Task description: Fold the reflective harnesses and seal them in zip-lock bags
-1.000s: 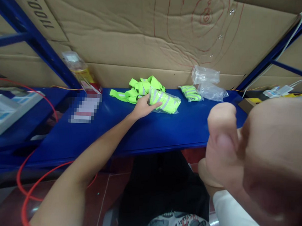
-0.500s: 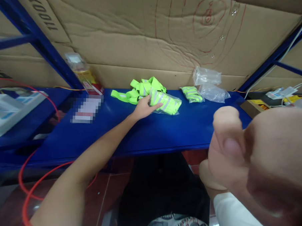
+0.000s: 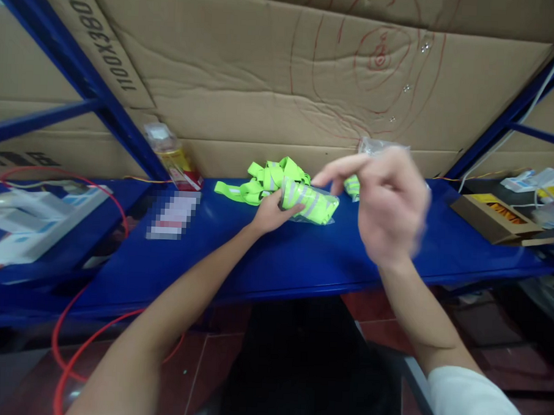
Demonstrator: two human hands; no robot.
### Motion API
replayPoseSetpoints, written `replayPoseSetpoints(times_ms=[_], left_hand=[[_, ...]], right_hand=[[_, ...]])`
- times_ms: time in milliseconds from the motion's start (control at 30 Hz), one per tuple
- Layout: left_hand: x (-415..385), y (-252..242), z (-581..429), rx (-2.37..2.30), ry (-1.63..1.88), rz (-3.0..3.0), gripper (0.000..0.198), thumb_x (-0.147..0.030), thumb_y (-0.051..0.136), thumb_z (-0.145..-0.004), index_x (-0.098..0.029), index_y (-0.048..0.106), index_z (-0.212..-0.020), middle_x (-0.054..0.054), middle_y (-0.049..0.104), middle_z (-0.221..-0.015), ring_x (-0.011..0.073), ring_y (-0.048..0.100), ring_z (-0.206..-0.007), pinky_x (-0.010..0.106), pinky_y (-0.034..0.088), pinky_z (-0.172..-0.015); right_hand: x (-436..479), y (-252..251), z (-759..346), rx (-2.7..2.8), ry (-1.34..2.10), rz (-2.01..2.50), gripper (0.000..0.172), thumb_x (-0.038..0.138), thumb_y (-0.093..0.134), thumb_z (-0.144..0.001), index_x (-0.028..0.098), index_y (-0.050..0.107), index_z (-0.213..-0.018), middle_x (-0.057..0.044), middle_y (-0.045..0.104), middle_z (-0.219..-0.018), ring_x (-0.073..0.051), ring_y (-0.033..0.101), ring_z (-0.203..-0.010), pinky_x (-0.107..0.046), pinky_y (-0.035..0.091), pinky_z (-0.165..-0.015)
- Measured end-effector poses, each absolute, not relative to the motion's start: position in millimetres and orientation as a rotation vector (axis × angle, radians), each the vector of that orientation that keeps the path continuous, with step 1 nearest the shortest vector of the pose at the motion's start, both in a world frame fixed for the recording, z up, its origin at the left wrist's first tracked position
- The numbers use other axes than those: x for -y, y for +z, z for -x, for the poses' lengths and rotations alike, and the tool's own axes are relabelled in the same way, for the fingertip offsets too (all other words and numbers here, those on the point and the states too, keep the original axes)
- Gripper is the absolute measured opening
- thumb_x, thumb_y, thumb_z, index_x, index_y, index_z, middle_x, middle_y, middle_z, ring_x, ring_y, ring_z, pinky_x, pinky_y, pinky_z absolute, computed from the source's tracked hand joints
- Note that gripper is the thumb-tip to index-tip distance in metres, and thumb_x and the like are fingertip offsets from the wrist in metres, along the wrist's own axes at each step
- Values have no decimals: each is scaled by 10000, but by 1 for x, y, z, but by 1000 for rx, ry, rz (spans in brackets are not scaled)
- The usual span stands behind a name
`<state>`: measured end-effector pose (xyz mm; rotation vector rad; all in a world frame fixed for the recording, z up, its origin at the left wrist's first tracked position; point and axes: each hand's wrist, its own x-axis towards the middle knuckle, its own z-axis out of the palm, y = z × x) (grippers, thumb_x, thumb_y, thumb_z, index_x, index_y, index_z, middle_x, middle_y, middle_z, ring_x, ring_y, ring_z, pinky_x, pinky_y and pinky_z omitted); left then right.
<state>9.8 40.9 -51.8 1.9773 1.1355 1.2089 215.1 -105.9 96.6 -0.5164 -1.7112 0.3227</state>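
My left hand (image 3: 274,212) is closed on the near left end of a clear plastic bag holding a folded fluorescent yellow-green reflective strap bundle (image 3: 314,203) with silver bands. The bag lies at the blue table. Right behind it rests a loose heap of the same yellow-green reflective straps (image 3: 273,174), one loop trailing left. My right hand (image 3: 390,203), blurred by motion, is raised over the table to the right of the bag. Its index finger reaches toward the bag, and nothing shows in it. Behind it, a second bagged yellow-green bundle (image 3: 352,186) is mostly hidden.
Clear plastic bags (image 3: 376,146) lie against the cardboard wall (image 3: 228,64), partly covered by my right hand. A bottle (image 3: 167,147) and a blurred-out card (image 3: 174,215) are on the left. An open cardboard box (image 3: 492,223) stands right. Red hose (image 3: 60,345) loops at lower left.
My right hand has moved from close to the camera down and forward toward the bagged bundle. My left hand keeps its hold on the bag. The view has shifted slightly.
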Motion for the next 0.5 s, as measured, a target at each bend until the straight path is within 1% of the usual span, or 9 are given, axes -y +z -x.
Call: replayPoseSetpoints(times_ms=[67, 100, 167, 233, 267, 333, 367, 433, 500], left_hand=[[-41, -54, -11, -1163, 1223, -1983, 667, -611, 869, -809, -158, 731, -1279, 127, 831, -1147, 315, 788, -1046, 467, 625, -984], [-42, -55, -12, -1173, 1242, -1981, 668, -606, 876, -802, -158, 732, -1276, 126, 834, -1141, 310, 794, -1031, 462, 632, -974], [-42, -57, -13, -1163, 1299, -1964, 635, -578, 893, -795, -162, 740, -1249, 124, 838, -1130, 294, 804, -995, 435, 652, -926], [-40, -60, -13, -1115, 1342, -1933, 574, -539, 903, -807, -180, 741, -1225, 101, 842, -1068, 252, 809, -870, 373, 673, -800], [-39, -60, -14, -1086, 1350, -1906, 547, -520, 908, -812, -190, 738, -1214, 81, 839, -999, 225, 797, -767, 336, 668, -706], [-35, -61, -17, -1043, 1354, -1829, 507, -490, 913, -824, -206, 722, -1198, 39, 810, -859, 177, 735, -575, 280, 621, -539], [-33, -60, -20, -1034, 1366, -1786, 496, -484, 913, -829, -209, 711, -1189, 28, 795, -829, 163, 712, -528, 267, 606, -501], [-28, -58, -25, -1029, 1425, -1699, 512, -500, 905, -836, -208, 678, -1189, 37, 790, -878, 158, 716, -539, 268, 623, -506], [-26, -54, -29, -1013, 1518, -1622, 579, -551, 874, -856, -213, 624, -1253, 76, 788, -1041, 185, 763, -659, 298, 661, -561]], right_hand=[[53, 80, -218, 1814, 166, 599, 379, 584, 538, -1069, 266, 490, -868, -35, 697, -949, -244, 698, -921, -487, 556, -907], [27, 66, -223, 1889, 63, 708, 375, 572, 525, -1078, 252, 524, -882, -42, 687, -940, -239, 679, -920, -485, 521, -937], [-15, 33, -235, 1987, -92, 878, 375, 570, 513, -1081, 237, 582, -923, -66, 683, -975, -254, 647, -936, -475, 479, -929], [-41, 0, -246, 2005, -162, 992, 380, 574, 498, -1080, 231, 613, -963, -97, 692, -1023, -284, 635, -986, -469, 466, -924], [-47, -12, -250, 1988, -148, 1030, 384, 576, 487, -1084, 230, 624, -989, -101, 694, -1018, -281, 632, -966, -456, 470, -907], [-51, -27, -254, 1923, -111, 1059, 396, 589, 476, -1089, 230, 634, -1033, -104, 696, -1018, -276, 627, -935, -437, 482, -875], [-49, -29, -254, 1896, -115, 1058, 400, 595, 475, -1089, 231, 637, -1054, -109, 699, -1032, -281, 629, -944, -439, 483, -878], [-42, -27, -252, 1865, -161, 1033, 400, 608, 498, -1077, 233, 635, -1071, -120, 707, -1061, -301, 637, -982, -457, 477, -902], [-33, -21, -247, 1868, -182, 1005, 377, 605, 551, -1050, 237, 618, -1007, -99, 707, -961, -290, 644, -904, -453, 469, -880]])
